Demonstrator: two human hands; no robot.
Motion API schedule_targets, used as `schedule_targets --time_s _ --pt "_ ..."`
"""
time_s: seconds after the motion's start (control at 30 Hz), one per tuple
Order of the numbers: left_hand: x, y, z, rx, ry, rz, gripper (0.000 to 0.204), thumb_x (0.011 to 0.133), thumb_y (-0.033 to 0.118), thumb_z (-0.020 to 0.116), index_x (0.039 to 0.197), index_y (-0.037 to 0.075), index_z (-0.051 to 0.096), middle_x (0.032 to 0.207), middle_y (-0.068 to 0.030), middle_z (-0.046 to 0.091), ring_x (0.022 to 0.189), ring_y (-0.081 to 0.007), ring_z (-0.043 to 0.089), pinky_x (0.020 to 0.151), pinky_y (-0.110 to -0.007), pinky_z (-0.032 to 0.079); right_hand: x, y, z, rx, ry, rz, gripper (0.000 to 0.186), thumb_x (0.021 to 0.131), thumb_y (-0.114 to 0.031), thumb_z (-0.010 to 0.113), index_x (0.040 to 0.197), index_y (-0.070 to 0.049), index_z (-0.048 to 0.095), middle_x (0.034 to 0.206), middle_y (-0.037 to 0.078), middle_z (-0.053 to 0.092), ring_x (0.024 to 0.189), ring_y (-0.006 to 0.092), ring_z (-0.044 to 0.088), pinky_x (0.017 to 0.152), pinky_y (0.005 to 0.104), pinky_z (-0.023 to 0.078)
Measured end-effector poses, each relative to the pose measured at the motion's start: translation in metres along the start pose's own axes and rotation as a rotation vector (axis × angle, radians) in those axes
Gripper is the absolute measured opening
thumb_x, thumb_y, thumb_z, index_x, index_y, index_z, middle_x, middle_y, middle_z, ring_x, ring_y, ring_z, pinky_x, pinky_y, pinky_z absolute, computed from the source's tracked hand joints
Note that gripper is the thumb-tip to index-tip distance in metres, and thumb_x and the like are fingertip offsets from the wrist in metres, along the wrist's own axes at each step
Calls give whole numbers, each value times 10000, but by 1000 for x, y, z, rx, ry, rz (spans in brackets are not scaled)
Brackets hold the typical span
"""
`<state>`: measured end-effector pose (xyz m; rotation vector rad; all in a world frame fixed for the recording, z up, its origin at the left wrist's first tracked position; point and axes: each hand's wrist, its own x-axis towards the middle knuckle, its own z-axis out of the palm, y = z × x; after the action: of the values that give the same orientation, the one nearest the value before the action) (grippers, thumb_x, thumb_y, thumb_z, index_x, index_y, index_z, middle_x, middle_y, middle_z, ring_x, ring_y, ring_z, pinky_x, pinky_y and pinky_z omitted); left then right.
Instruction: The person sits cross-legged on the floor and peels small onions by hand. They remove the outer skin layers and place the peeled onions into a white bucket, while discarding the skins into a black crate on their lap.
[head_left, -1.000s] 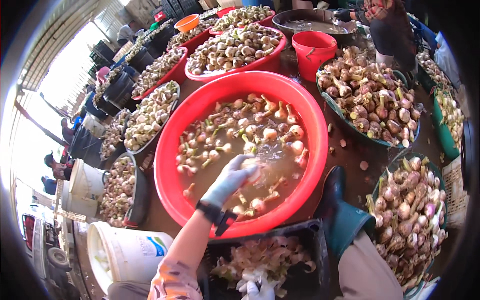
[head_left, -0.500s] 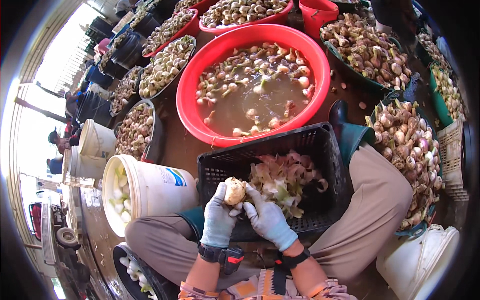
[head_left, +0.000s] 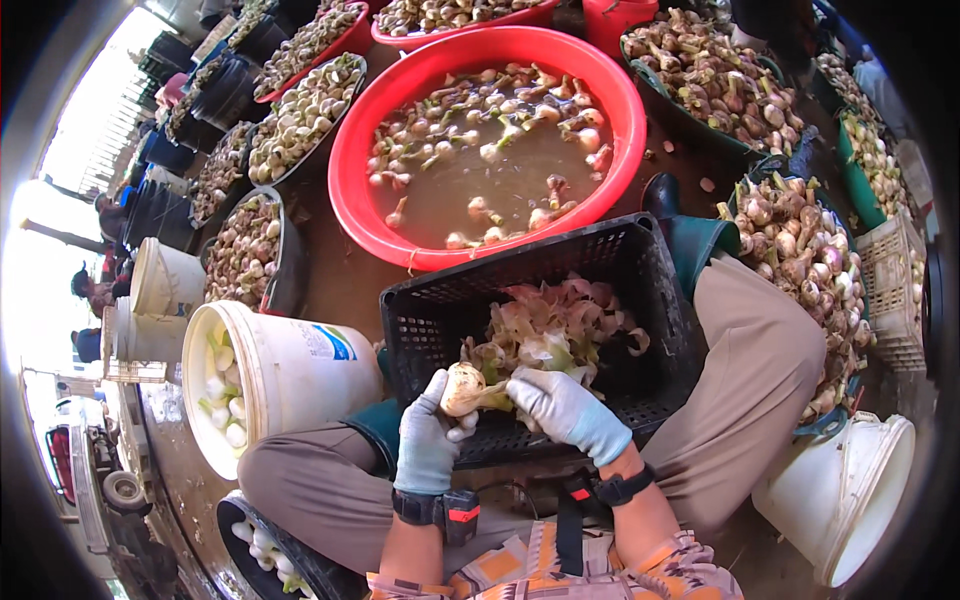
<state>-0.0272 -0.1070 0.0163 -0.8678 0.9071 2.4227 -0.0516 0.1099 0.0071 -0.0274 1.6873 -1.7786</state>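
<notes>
My left hand [head_left: 430,440], in a pale knit glove, is closed on a pale garlic bulb [head_left: 462,388] with brownish patches. My right hand [head_left: 565,415], gloved alike, grips the bulb's greenish-yellow stalk [head_left: 498,397] beside it. Both are held over the near left part of a black perforated crate [head_left: 650,245], where loose pink and whitish peels [head_left: 560,320] lie in a heap. Beyond the crate a big red tub [head_left: 350,175] holds murky water with many bulbs floating in it.
A white bucket [head_left: 305,385] of peeled bulbs stands left, a dark container [head_left: 320,565] below it. Heaped garlic tubs [head_left: 790,280] ring me. A white pail [head_left: 840,495] sits at lower right. Other people [head_left: 90,285] and a vehicle [head_left: 110,490] are at far left.
A second ago my left hand was in the tub's water. It came back over the crate with a bulb; since then my right hand has shifted rightward onto the stalk.
</notes>
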Motion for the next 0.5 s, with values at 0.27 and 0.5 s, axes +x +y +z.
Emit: schedule_targets --time_s 0.27,0.5 --pt "-6 -14 27 394 138 163 500 948 450 606 1271 69 576 1086 -55 649 922 -125 615 716 -248 495 3 -1 19 -615 273 -341 227 835 -188 709 977 -13 678 892 177 685 817 317 671 732 385 519" --pt "-2 -11 22 369 -231 257 726 790 240 762 1390 -40 465 1277 -114 574 1190 -205 552 1070 -339 395 14 18 8 448 160 33 252 907 -187 652 1041 27 651 837 138 679 754 187 654 696 340 520"
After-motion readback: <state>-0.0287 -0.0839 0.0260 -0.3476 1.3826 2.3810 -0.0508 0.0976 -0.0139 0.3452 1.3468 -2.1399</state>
